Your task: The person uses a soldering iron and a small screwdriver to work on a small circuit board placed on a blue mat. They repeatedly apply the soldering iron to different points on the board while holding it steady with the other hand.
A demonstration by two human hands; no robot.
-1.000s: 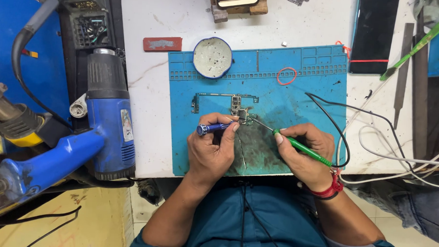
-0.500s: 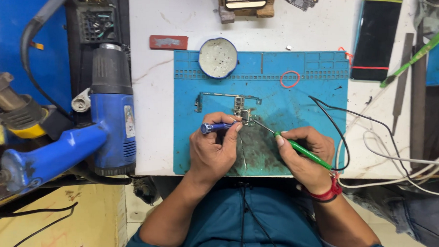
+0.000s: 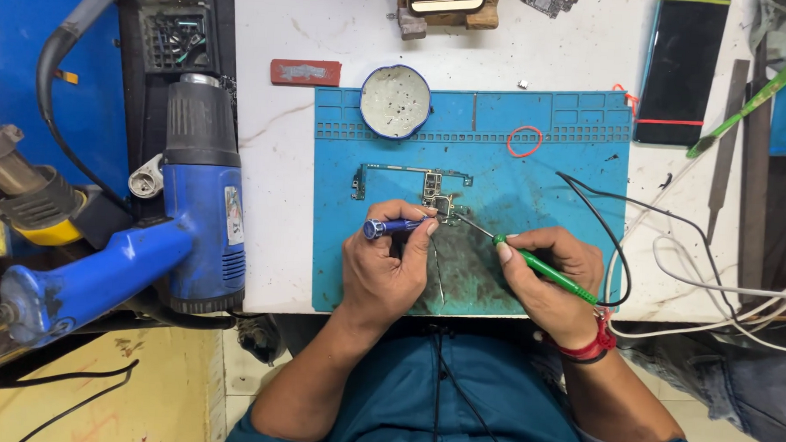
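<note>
A thin phone circuit board point(image 3: 403, 183) lies on a blue work mat point(image 3: 551, 179). My left hand point(image 3: 383, 269) grips a small blue-handled tool point(image 3: 391, 226) whose tip points right at the board's lower part. My right hand point(image 3: 552, 274) holds a green-handled soldering iron point(image 3: 544, 267); its metal tip reaches up-left and meets the board by the blue tool's tip. A black cord point(image 3: 614, 246) runs from the iron's rear.
A blue hot-air gun point(image 3: 197, 214) lies left of the mat. A round dish point(image 3: 395, 101), a red rubber band point(image 3: 525, 141), a red eraser-like block point(image 3: 305, 71), a dark phone point(image 3: 684, 70), white cables point(image 3: 713, 284) and files point(image 3: 755, 164) surround the mat.
Both hands keep their tools at the board; only small shifts of the view are visible.
</note>
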